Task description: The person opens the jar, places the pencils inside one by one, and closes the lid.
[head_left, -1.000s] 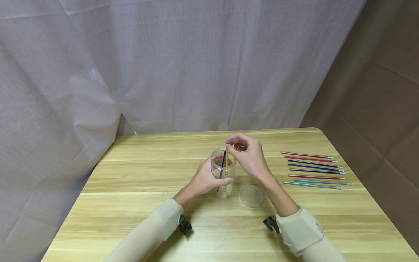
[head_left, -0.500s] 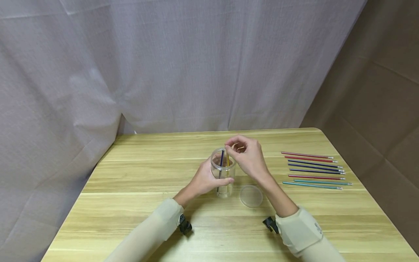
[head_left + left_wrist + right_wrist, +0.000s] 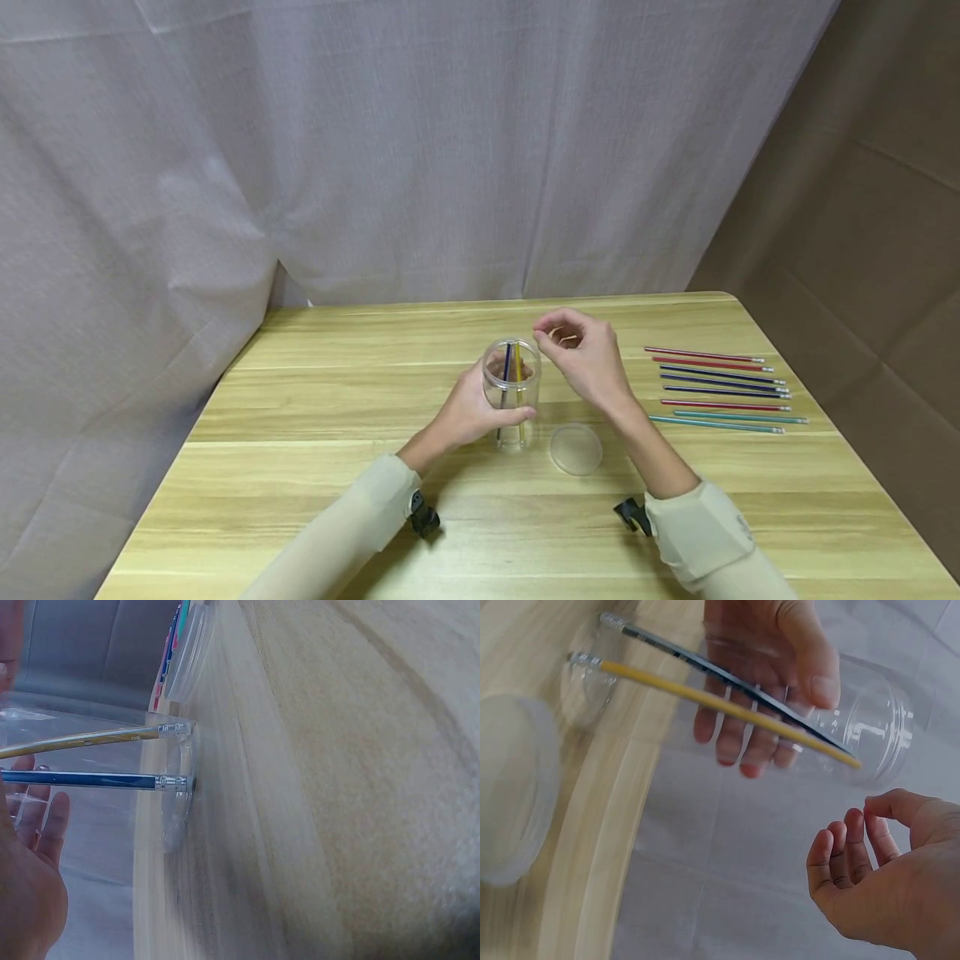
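My left hand [image 3: 467,406] holds a clear jar [image 3: 529,433] around its side, the thumb across the front. Inside lean a dark blue pencil [image 3: 507,364] and a yellow pencil [image 3: 518,364]. Their eraser ends rest at the jar's bottom, as the left wrist view shows with the yellow pencil [image 3: 97,740] beside the blue pencil [image 3: 97,778]. Just right of the jar's mouth is my right hand [image 3: 588,358], apart from the rim. Its fingers are loosely bent and hold nothing; thumb and forefinger come close together in the right wrist view.
A round clear lid [image 3: 576,450] lies flat on the wooden table [image 3: 300,500], right of the jar. Farther right several red, dark blue and teal pencils lie in a row, among them a teal pencil [image 3: 720,425]. A grey curtain [image 3: 420,167] hangs behind the table.
My right hand has let go of the yellow pencil and moved right, off the jar's mouth. Both pencils now lean in the jar; the blue one has shifted slightly left. My left hand stays put.
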`<action>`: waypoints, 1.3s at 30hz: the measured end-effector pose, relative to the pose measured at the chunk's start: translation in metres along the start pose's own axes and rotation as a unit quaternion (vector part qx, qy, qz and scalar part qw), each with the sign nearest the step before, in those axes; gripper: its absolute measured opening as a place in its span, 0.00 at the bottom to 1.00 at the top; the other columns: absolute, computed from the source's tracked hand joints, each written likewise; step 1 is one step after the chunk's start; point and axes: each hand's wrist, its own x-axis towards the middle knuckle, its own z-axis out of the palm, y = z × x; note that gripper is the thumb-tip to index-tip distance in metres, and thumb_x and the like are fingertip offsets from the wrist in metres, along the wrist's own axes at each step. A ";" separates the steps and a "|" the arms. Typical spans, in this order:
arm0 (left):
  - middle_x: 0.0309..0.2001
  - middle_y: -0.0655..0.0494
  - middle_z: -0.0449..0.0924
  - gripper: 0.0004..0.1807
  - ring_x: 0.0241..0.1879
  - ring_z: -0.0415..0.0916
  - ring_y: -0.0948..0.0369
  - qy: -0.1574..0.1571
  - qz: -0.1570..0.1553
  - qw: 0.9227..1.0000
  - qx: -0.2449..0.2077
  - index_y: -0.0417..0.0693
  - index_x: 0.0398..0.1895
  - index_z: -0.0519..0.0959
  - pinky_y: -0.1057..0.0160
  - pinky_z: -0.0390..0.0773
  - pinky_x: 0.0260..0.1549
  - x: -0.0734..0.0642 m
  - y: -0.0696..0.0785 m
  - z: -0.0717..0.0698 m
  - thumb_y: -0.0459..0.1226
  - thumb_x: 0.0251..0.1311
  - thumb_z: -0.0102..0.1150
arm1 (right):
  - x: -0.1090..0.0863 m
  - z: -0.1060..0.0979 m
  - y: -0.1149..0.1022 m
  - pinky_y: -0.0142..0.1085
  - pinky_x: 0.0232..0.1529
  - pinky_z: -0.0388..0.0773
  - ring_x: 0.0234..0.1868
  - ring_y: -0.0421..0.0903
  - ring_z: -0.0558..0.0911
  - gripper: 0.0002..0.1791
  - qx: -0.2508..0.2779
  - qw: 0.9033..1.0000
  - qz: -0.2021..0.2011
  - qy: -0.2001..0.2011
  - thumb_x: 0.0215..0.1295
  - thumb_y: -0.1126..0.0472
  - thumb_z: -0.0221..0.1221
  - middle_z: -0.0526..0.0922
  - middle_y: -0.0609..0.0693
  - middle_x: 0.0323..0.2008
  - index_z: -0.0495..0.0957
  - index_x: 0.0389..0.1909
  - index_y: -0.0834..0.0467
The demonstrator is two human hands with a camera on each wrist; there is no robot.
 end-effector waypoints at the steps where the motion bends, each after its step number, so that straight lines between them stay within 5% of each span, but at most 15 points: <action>1: 0.55 0.59 0.85 0.36 0.53 0.84 0.62 0.000 0.000 1.000 -0.001 0.54 0.63 0.75 0.57 0.83 0.57 0.000 0.000 0.000 0.36 0.52 0.84 | -0.001 -0.003 0.002 0.24 0.36 0.79 0.35 0.42 0.83 0.03 -0.004 1.000 0.001 0.003 0.68 0.69 0.68 0.89 0.57 0.37 0.88 0.41 0.63; 9: 0.56 0.59 0.85 0.36 0.54 0.84 0.61 -0.002 -0.007 1.000 -0.013 0.53 0.64 0.75 0.54 0.84 0.57 -0.001 0.001 0.000 0.36 0.52 0.84 | -0.012 -0.033 0.028 0.22 0.38 0.79 0.36 0.37 0.83 0.06 -0.034 0.999 0.032 0.021 0.69 0.67 0.68 0.88 0.59 0.40 0.87 0.43 0.65; 15: 0.56 0.58 0.85 0.38 0.55 0.83 0.59 -0.002 -0.006 1.000 -0.015 0.41 0.65 0.74 0.55 0.83 0.58 -0.001 0.001 0.000 0.36 0.52 0.84 | -0.021 -0.064 0.053 0.21 0.40 0.79 0.37 0.32 0.82 0.07 -0.057 0.997 0.051 0.031 0.69 0.68 0.68 0.88 0.61 0.41 0.87 0.44 0.67; 20: 0.56 0.57 0.85 0.37 0.55 0.83 0.59 -0.004 -0.003 1.000 -0.016 0.42 0.65 0.74 0.56 0.83 0.58 -0.001 0.000 0.000 0.36 0.52 0.84 | -0.032 -0.090 0.077 0.21 0.35 0.77 0.33 0.31 0.82 0.06 -0.104 0.992 0.058 0.026 0.68 0.70 0.69 0.89 0.62 0.39 0.87 0.44 0.67; 28: 0.55 0.60 0.85 0.35 0.54 0.83 0.60 -0.001 0.006 1.000 -0.020 0.50 0.62 0.75 0.52 0.83 0.59 -0.001 -0.001 0.000 0.34 0.52 0.84 | -0.050 -0.119 0.106 0.24 0.32 0.78 0.33 0.33 0.82 0.08 -0.138 0.987 0.078 -0.035 0.66 0.72 0.70 0.89 0.62 0.38 0.85 0.45 0.69; 39: 0.55 0.54 0.85 0.36 0.54 0.84 0.58 -0.002 0.015 1.000 -0.021 0.38 0.62 0.74 0.54 0.83 0.58 0.001 -0.003 0.001 0.34 0.52 0.83 | -0.067 -0.135 0.125 0.26 0.37 0.81 0.37 0.43 0.87 0.09 -0.153 0.978 0.100 -0.098 0.68 0.73 0.68 0.90 0.62 0.40 0.84 0.47 0.71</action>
